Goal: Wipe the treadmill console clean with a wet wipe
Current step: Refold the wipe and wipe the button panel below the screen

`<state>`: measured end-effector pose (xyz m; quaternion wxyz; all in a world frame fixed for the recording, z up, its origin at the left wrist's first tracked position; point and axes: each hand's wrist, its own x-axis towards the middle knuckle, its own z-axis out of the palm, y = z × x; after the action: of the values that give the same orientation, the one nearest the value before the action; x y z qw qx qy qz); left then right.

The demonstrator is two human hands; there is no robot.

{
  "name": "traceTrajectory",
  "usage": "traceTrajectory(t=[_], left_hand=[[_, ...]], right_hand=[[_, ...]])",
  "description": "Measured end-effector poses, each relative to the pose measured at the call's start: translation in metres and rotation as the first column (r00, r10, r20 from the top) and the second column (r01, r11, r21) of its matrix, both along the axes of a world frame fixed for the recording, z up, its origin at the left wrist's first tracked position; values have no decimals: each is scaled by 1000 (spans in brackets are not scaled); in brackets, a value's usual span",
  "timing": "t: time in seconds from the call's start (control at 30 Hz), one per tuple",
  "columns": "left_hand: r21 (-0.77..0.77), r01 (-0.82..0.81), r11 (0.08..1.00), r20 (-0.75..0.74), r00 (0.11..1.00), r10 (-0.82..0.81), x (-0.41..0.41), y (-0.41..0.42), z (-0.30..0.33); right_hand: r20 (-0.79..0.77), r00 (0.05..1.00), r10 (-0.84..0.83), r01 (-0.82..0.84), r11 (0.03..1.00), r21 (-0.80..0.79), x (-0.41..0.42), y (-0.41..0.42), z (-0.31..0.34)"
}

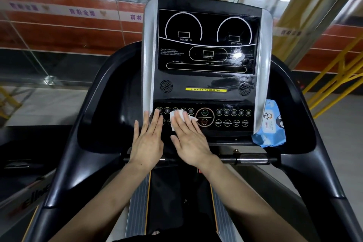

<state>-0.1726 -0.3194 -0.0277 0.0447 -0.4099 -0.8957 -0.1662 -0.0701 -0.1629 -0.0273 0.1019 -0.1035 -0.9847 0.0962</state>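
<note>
The black treadmill console point(206, 82) stands in front of me, with a display panel above and a row of round buttons point(232, 118) below. My right hand point(189, 137) lies flat on the left part of the button panel and presses a white wet wipe point(177, 117) against it; the wipe shows past the fingertips. Beside it on the left, my left hand point(147, 139) rests flat with its fingers spread, holding nothing. Wet streaks glint on the right side of the display.
A blue pack of wet wipes point(270, 125) sits in the tray at the console's right edge. Black handrails point(306, 143) curve down both sides, and a metal crossbar point(253, 159) runs below the console. Glass walls and yellow railings lie beyond.
</note>
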Motion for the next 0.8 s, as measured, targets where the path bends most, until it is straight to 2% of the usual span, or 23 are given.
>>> traceTrajectory(t=[0.1, 0.27, 0.4, 0.43, 0.5, 0.57, 0.8], left_hand=[[-7, 13, 1000, 8, 1000, -13, 4, 5, 2], [10, 68, 998, 23, 997, -68, 13, 16, 5], [21, 81, 996, 27, 996, -82, 20, 24, 7], [23, 81, 996, 22, 996, -82, 21, 26, 8], [30, 81, 996, 15, 997, -81, 24, 30, 11], [27, 74, 997, 11, 997, -75, 27, 35, 15], [48, 73, 996, 6, 997, -73, 45, 67, 40]], right_hand=[[-49, 998, -42, 42, 999, 11, 20, 26, -7], [-178, 931, -320, 324, 946, -4, 75, 84, -32], [-80, 968, -238, 249, 956, 158, 82, 100, -32], [-113, 964, -240, 255, 957, 140, 83, 102, -30], [-237, 909, -343, 349, 937, -19, 91, 105, -28], [-315, 847, -428, 416, 903, -108, 99, 110, -25], [-368, 853, -370, 370, 926, -73, 94, 130, -3]])
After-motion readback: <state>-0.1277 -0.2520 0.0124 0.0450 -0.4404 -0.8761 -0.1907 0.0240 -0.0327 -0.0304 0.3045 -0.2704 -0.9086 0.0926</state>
